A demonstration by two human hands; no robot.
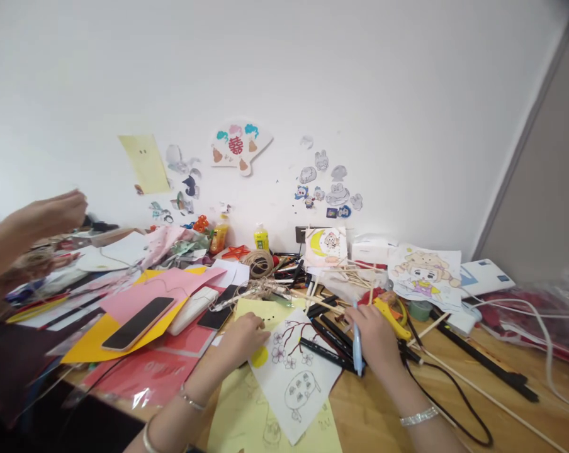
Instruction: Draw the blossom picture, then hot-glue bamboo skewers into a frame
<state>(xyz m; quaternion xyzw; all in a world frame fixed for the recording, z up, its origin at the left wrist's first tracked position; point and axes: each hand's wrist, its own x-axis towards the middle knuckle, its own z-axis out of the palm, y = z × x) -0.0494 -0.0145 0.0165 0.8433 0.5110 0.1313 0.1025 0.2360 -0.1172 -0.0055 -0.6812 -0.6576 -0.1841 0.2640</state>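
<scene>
My left hand (243,335) rests on the left edge of a white drawing sheet (298,371) with flowers and a tree, its fingers curled and pressing the paper down. The sheet lies on yellow paper (247,409). My right hand (373,333) is closed round a light blue pen (357,343) held upright, just right of the sheet, above several black markers (329,343).
A black phone (138,323) lies on pink and orange paper at left. Twine spool (260,263), glue bottles (261,238), wooden sticks, a cartoon print (423,274) and cables crowd the desk. Another person's hand (53,214) is raised at far left. Stickers dot the wall.
</scene>
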